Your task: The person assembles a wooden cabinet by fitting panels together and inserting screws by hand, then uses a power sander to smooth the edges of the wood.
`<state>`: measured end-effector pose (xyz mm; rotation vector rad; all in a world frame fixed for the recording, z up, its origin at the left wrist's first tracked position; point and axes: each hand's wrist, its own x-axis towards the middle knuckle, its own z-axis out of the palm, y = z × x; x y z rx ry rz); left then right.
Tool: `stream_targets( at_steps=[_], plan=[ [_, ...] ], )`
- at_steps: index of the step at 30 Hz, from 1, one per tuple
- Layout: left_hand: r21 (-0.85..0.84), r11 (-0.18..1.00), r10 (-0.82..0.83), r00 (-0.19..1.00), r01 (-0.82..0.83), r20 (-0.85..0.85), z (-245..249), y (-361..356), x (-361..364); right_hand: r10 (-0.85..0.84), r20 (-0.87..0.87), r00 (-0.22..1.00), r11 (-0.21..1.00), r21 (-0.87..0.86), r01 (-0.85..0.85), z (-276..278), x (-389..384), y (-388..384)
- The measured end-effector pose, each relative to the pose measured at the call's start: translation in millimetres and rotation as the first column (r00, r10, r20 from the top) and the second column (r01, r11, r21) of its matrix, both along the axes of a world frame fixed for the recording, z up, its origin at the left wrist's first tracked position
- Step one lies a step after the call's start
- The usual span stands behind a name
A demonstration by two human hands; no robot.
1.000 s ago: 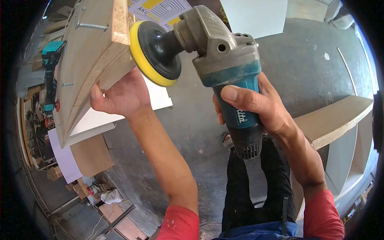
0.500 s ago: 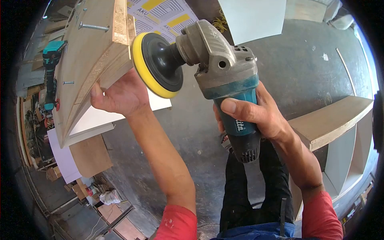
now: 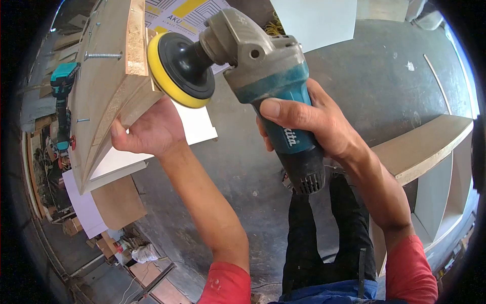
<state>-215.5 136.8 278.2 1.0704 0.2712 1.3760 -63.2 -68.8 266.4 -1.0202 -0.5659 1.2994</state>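
Observation:
My right hand (image 3: 319, 119) is wrapped round the teal and black body of an angle grinder (image 3: 271, 71), thumb across its front. On the grinder's head sits a round black backing pad with a yellow rim (image 3: 185, 71), tilted and right at the edge of a curved wooden panel (image 3: 106, 83). Below the pad, my left hand (image 3: 152, 126) grips the panel's lower edge, thumb on the near side and the other fingers mostly hidden behind the wood. Several screws (image 3: 104, 55) stick out of the panel's face.
A teal cordless drill (image 3: 63, 96) stands at the far left. White boards (image 3: 316, 23) and a printed yellow-and-white sheet (image 3: 177, 20) lie at the back. To the right is a curved wooden cabinet (image 3: 425, 147). Cardboard and scraps (image 3: 119, 248) lie lower left on the floor.
The grinder and my right hand have shifted left and slightly up, with the pad moving along the panel's edge. My left hand keeps its hold on the panel.

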Motion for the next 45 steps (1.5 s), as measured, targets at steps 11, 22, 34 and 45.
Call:
stream_targets(
  at_steps=[11,22,34,45],
  plan=[
    [0.055,0.998,0.035,0.999,-0.034,-0.014,2.9,-3.3,6.1,0.011,0.038,0.999,0.999,0.034,-0.012,-1.0,13.0,13.5],
    [0.094,0.992,0.093,0.994,-0.087,-0.058,4.7,-6.6,11.7,-0.032,0.059,0.998,0.998,0.059,0.028,1.2,16.6,27.3],
    [0.136,0.988,0.093,0.989,-0.077,-0.116,4.8,-1.2,9.7,-0.064,0.068,0.996,0.996,0.061,0.060,-6.1,16.0,35.2],
    [0.144,0.989,0.056,0.995,-0.044,-0.080,5.6,-3.9,13.2,-0.037,0.038,0.999,0.999,0.025,0.036,-2.9,14.1,27.1]
  ],
)
